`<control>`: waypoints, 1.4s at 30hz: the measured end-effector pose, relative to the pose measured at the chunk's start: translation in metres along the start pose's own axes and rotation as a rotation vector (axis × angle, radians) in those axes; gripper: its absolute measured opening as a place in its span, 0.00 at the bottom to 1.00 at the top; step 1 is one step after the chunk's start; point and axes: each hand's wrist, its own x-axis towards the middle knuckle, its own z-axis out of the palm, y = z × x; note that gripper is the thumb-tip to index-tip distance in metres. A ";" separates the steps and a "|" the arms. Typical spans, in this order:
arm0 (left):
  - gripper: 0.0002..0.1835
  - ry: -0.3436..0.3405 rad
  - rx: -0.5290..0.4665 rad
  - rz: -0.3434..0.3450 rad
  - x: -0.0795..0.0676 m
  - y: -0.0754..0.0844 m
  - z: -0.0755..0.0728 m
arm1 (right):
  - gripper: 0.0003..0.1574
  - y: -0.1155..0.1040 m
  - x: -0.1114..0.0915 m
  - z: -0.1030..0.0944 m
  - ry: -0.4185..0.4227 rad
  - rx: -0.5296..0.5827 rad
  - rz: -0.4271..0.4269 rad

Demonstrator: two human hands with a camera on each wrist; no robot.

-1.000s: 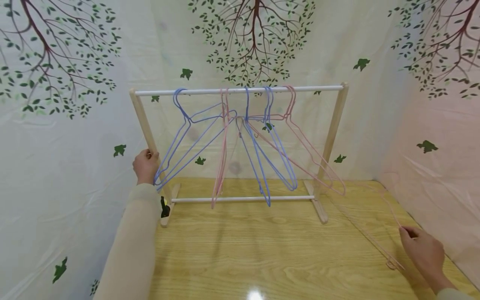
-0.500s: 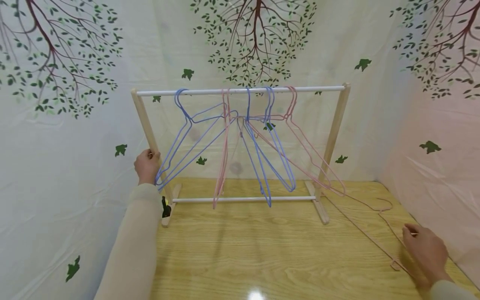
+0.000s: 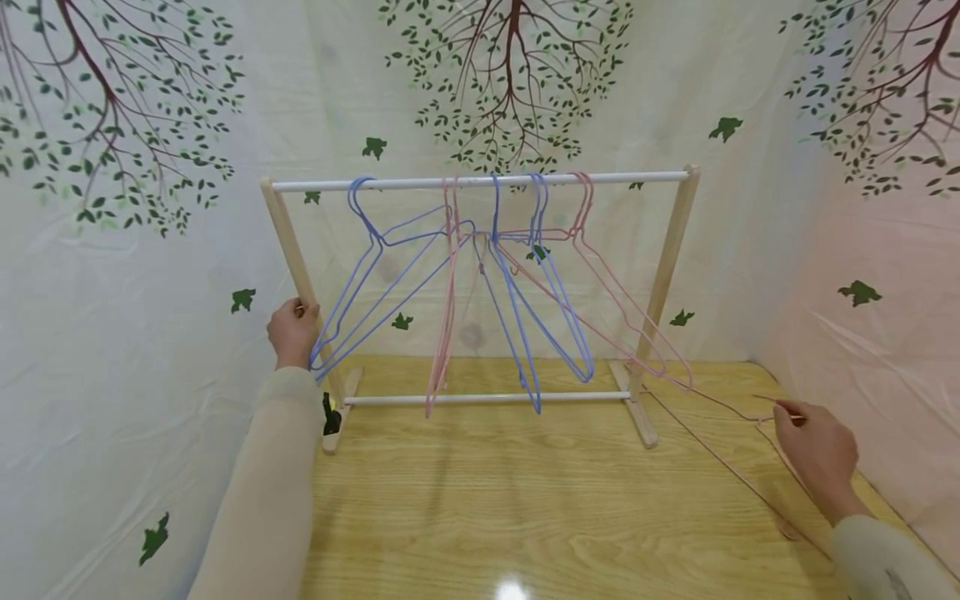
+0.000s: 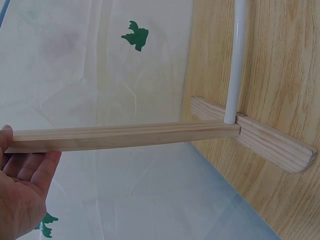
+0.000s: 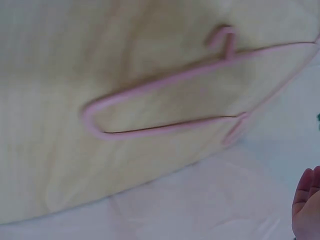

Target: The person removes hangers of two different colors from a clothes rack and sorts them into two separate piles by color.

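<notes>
Your left hand: fingers and thumb grip the left post, thumb on one side, the other fingers on the opposite side, partway up
Your right hand: fingers loosely bent, nothing seen held in them; in the head view they are right by one hook of the loose pink hanger, and you cannot tell from here whether they touch it
Loose pink hanger: lying on the table to the right of the rack, one end toward you and the far part reaching near the rack's right foot; your right wrist view shows it blurred, a small hook shape on each long side
Left foot: flat on the table at the base of the post you grip, a small black object just beside it
Rods: a white top rail joins the posts, and a white lower rod runs near the table
Hung hangers: along the rail from your left, blue hangers, middle pink hangers, more blue ones, then right-side pink hangers
Backdrop: a pale sheet printed with trees and green birds behind the rack
</notes>
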 end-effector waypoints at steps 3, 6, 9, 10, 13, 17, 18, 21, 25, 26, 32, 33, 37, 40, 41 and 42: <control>0.22 0.000 0.000 0.002 0.000 0.000 0.000 | 0.22 -0.019 0.010 -0.001 0.012 0.032 -0.016; 0.22 0.001 0.002 0.006 0.001 -0.001 0.001 | 0.23 -0.040 0.019 -0.002 0.028 0.058 -0.024; 0.22 -0.002 0.001 0.003 0.002 -0.002 0.001 | 0.23 -0.063 0.027 -0.003 0.031 0.108 -0.030; 0.22 -0.004 0.001 0.001 0.002 -0.002 0.001 | 0.24 -0.070 0.030 -0.004 0.031 0.118 -0.039; 0.22 -0.008 0.001 -0.003 0.001 -0.001 0.000 | 0.24 -0.094 0.039 -0.006 0.044 0.164 -0.062; 0.22 -0.012 -0.009 -0.004 0.001 -0.001 0.000 | 0.23 -0.128 0.050 -0.010 0.067 0.216 -0.096; 0.23 -0.012 -0.011 -0.003 0.001 0.000 0.000 | 0.23 -0.137 0.052 -0.011 0.068 0.233 -0.099; 0.23 -0.015 -0.011 -0.004 0.000 0.000 -0.001 | 0.23 -0.160 0.058 -0.015 0.058 0.280 -0.119; 0.23 -0.019 -0.011 -0.012 -0.001 0.002 -0.002 | 0.25 -0.188 0.063 -0.019 0.025 0.339 -0.128; 0.23 -0.018 -0.007 -0.010 0.000 0.002 -0.001 | 0.25 -0.194 0.064 -0.020 0.020 0.348 -0.127; 0.22 -0.011 0.001 -0.002 0.004 0.001 -0.002 | 0.25 -0.230 0.070 -0.021 -0.014 0.368 -0.160; 0.22 -0.013 -0.001 -0.003 0.005 0.001 -0.002 | 0.25 -0.235 0.071 -0.020 -0.020 0.371 -0.165; 0.23 -0.028 0.006 -0.008 0.009 0.000 -0.003 | 0.25 -0.252 0.075 -0.016 -0.055 0.370 -0.171; 0.23 -0.035 0.019 -0.007 0.012 -0.001 -0.002 | 0.26 -0.262 0.077 -0.014 -0.092 0.355 -0.175; 0.23 -0.035 0.019 -0.007 0.012 -0.001 -0.002 | 0.26 -0.264 0.078 -0.013 -0.106 0.344 -0.179; 0.23 -0.035 0.018 -0.008 0.012 -0.001 -0.002 | 0.27 -0.266 0.078 -0.012 -0.121 0.332 -0.185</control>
